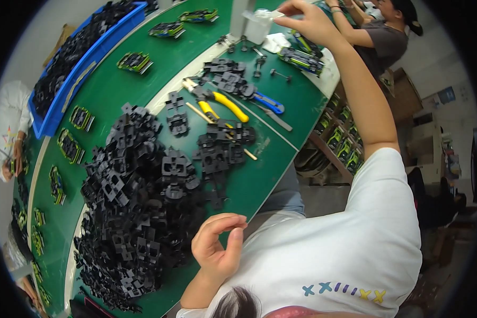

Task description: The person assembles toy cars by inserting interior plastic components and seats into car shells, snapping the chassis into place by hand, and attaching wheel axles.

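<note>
My left hand (217,246) is raised at the near table edge, beside a big heap of black plastic parts (138,201). Its fingers curl loosely, apart from the thumb, with nothing visible between them. At the far side my right hand (310,24) reaches out, thumb and forefinger drawn together at the top of a translucent plastic bag (259,26); what they pinch is too small to make out. Below that hand lie green-and-black toy car bodies (301,61) and a small wheel axle (280,76).
Yellow-handled pliers (230,106), a blue utility knife (268,102) and loose black chassis (176,114) lie mid-table. Toy cars (134,62) line the green strip beyond, next to a blue bin (63,98) of black parts. Co-workers sit at far left and upper right.
</note>
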A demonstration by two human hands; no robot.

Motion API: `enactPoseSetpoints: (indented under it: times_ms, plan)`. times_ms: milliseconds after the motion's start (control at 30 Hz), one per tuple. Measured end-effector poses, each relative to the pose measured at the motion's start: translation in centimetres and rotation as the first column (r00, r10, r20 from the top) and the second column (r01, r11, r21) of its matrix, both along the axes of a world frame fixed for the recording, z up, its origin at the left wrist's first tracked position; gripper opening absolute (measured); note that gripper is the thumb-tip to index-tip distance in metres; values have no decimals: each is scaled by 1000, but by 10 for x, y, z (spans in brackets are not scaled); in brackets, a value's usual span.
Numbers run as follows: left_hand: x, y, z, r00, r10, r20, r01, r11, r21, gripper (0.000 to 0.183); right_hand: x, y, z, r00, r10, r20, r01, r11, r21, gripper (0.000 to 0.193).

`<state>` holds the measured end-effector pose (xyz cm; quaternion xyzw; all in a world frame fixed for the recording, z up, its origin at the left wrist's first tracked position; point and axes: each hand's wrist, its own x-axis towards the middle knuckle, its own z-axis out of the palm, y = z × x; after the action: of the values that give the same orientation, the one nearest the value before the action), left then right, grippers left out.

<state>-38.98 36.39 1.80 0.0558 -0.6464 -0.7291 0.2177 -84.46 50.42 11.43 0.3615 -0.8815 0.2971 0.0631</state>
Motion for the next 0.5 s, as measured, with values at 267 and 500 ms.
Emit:
enactPoseSetpoints:
  times_ms: [267, 500]
  plan:
    - [-9, 10, -5, 997, 77, 12, -78, 996, 38, 10, 3, 121, -79, 991, -118, 56, 107, 979, 170, 58]
    - [-15, 22, -7, 998, 52, 41, -47, 994, -98, 9, -1, 110, -125, 975, -220, 19, 219, 974, 57, 61]
